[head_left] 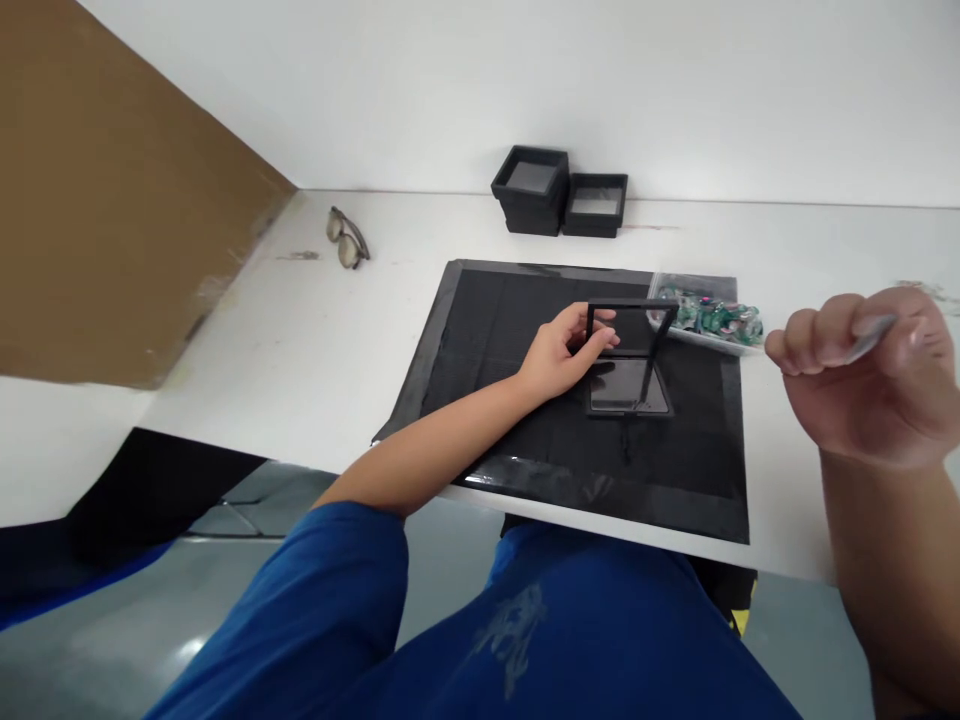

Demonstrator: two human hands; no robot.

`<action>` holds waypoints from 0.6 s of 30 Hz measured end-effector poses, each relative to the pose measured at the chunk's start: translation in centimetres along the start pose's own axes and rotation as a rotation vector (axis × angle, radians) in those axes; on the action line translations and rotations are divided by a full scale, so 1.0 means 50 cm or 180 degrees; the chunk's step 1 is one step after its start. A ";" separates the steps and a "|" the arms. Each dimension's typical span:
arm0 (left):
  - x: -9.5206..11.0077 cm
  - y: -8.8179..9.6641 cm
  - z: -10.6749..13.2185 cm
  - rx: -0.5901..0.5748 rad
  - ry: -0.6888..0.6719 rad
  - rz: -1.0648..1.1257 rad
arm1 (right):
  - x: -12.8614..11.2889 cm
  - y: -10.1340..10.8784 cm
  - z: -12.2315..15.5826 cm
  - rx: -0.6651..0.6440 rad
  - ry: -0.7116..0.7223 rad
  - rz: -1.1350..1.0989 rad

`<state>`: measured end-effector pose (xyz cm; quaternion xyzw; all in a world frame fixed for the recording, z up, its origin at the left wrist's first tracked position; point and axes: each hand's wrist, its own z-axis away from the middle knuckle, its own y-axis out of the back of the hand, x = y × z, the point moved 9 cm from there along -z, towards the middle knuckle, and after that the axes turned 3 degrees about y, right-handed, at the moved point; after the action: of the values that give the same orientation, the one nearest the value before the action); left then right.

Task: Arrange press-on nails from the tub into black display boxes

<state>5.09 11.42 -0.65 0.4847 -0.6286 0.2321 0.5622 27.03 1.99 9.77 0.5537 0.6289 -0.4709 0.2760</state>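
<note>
A black hinged display frame (628, 411) with clear panes stands opened up on the black mat (675, 475). My left hand (559, 352) grips the left side of its raised half, fingers around the edge and thumb in front. Off to the right, above the white table, my right hand (870, 400) is raised with curled fingers. It pinches a small, thin, greyish translucent piece (868, 338), partly hidden by the fingers; its kind is unclear. Just behind the frame, a clear plastic tub (724, 347) holds several shiny green and clear wrapped pieces (709, 317).
Against the wall stands a stack of black frames (531, 205), with a shorter stack (596, 215) beside it. A pair of glasses (347, 240) lies on the table at the left. A brown board (127, 200) borders the left side. The table's front edge runs close to my body.
</note>
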 end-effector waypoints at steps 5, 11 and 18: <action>-0.008 -0.001 -0.002 0.0000 0.0057 0.0276 | 0.010 -0.036 0.024 -0.0363 -0.0039 0.0001; 0.032 -0.015 0.026 -0.0271 0.0021 -0.0495 | 0.080 -0.073 0.052 -0.0591 -0.0265 0.0536; 0.075 -0.025 0.046 -0.0510 -0.0528 -0.1204 | 0.175 -0.140 0.114 -0.1719 -0.0442 0.1893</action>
<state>5.43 7.65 1.93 0.5652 -0.5870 0.0311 0.5788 17.31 1.11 1.88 0.5860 0.5223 -0.2247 0.5774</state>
